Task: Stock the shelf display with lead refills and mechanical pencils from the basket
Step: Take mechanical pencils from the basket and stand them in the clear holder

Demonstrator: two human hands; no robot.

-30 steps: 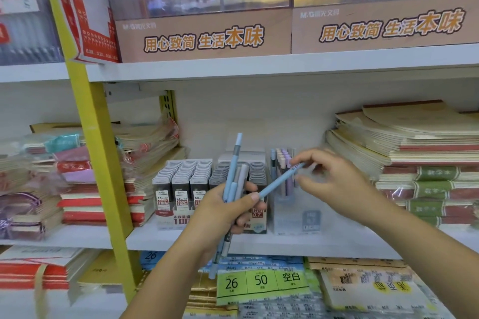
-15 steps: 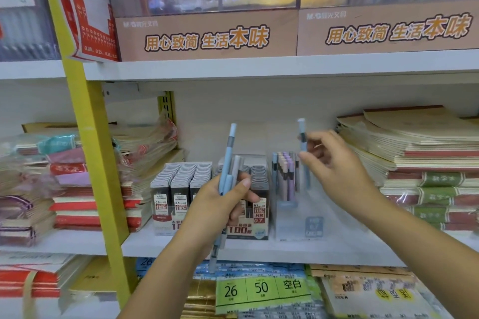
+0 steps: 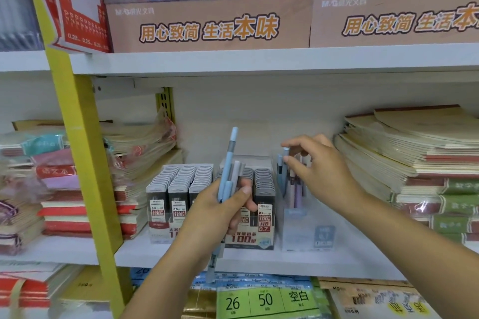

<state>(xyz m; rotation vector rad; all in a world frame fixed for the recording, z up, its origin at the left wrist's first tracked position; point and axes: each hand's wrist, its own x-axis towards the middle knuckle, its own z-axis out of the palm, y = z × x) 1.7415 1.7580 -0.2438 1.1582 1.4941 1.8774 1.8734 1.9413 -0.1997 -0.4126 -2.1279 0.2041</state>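
Only the two forearms and hands show, and they are bare all the way to the view's edge. The left hand and the right hand have slender fingers; the nails that can be seen, such as the left thumbnail, are short and plain.

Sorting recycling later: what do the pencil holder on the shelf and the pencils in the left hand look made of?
Pencil holder: probably clear, frosted plastic; contents show through. Pencils in the left hand: likely matte plastic, uniform pastel blue and grey barrels.
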